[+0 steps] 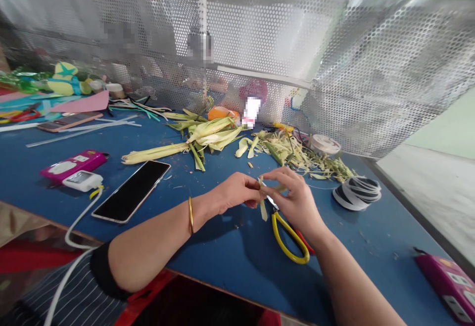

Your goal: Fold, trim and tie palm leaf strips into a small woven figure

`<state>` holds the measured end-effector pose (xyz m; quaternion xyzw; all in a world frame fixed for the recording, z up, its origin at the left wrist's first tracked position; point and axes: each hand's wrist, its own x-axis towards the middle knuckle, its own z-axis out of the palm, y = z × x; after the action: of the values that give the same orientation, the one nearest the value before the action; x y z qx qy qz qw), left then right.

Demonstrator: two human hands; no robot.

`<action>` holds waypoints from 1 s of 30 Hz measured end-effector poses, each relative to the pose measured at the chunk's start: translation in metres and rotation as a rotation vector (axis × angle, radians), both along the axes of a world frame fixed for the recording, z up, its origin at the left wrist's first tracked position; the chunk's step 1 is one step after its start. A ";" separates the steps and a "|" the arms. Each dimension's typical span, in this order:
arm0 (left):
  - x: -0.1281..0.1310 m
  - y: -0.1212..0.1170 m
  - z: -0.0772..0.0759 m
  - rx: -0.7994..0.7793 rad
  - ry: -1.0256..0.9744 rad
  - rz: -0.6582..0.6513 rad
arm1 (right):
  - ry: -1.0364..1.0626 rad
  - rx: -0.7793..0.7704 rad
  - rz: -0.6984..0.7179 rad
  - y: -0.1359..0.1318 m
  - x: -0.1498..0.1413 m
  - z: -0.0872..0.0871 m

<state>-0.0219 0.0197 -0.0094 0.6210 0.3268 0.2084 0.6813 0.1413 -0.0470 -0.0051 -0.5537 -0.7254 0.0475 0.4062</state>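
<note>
Over the blue table [222,247], my left hand [241,190], with a gold bangle on its wrist, pinches a narrow pale strip of corn husk [263,210]. The strip's loose end hangs down below the fingers. My right hand [295,197] meets it from the right, thumb and fingers closed on the same husk. Scissors [290,239] with yellow and red handles lie under my right hand, their blades partly hidden by it. Beyond my hands rests a bundle of green-yellow corn husks [213,135], beside a heap of husk scraps [293,150].
A black-screened phone [131,191] and a purple power strip [76,164] with a white charger and cable lie left. A spool of white line [356,193] stands right, another purple power strip [447,281] near the right edge. Perforated metal screens [260,39] border the back.
</note>
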 end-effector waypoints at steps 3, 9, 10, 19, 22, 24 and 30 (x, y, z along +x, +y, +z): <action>0.001 -0.002 -0.002 0.016 0.013 -0.026 | 0.141 -0.125 0.070 0.002 -0.003 -0.002; 0.003 -0.006 -0.004 0.075 0.020 -0.063 | 0.388 -0.241 -0.086 0.004 -0.008 -0.009; 0.003 -0.006 -0.004 0.081 0.024 -0.064 | 0.424 -0.239 -0.114 0.004 -0.009 -0.011; 0.002 -0.008 -0.006 0.059 0.067 -0.145 | 0.500 -0.159 -0.250 0.006 -0.018 -0.024; 0.003 -0.008 -0.005 0.006 0.038 -0.051 | 0.585 -0.195 -0.234 0.010 -0.012 -0.023; 0.004 -0.007 -0.004 -0.036 0.001 0.056 | 0.711 -0.178 -0.265 0.013 -0.005 -0.021; 0.004 -0.005 -0.002 -0.098 -0.010 0.109 | 1.017 -0.441 -0.094 0.013 -0.001 -0.015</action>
<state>-0.0175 0.0144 -0.0114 0.5671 0.3663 0.2322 0.7002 0.1404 -0.0337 -0.0202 -0.5647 -0.3854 0.4413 0.5813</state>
